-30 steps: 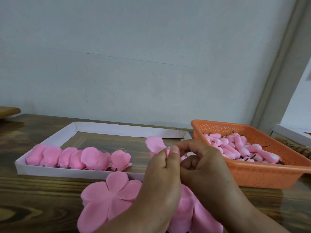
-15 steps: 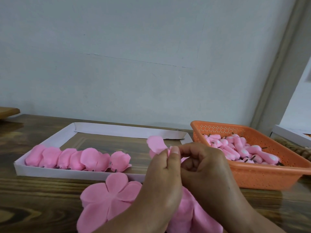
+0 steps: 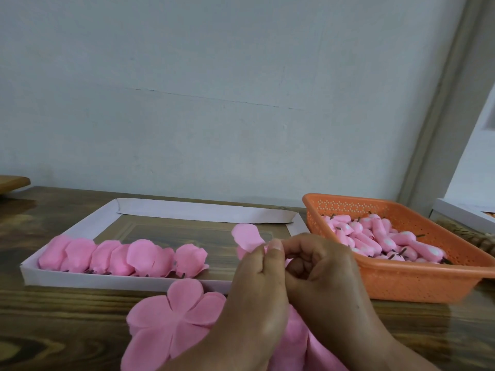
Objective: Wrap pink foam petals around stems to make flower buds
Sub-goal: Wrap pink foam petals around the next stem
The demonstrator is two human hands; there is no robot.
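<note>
We pinch the petal [image 3: 247, 238] between left hand [image 3: 257, 295] and right hand [image 3: 318, 274], both grips clamped on it above the counter [image 3: 53, 317], to roll it snug.

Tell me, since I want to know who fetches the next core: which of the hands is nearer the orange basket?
Right. The right hand is just beside the orange basket; the left hand lies farther away, on its other side.

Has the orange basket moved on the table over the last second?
No. The orange basket sits in the same spot beside the white tray.
</note>
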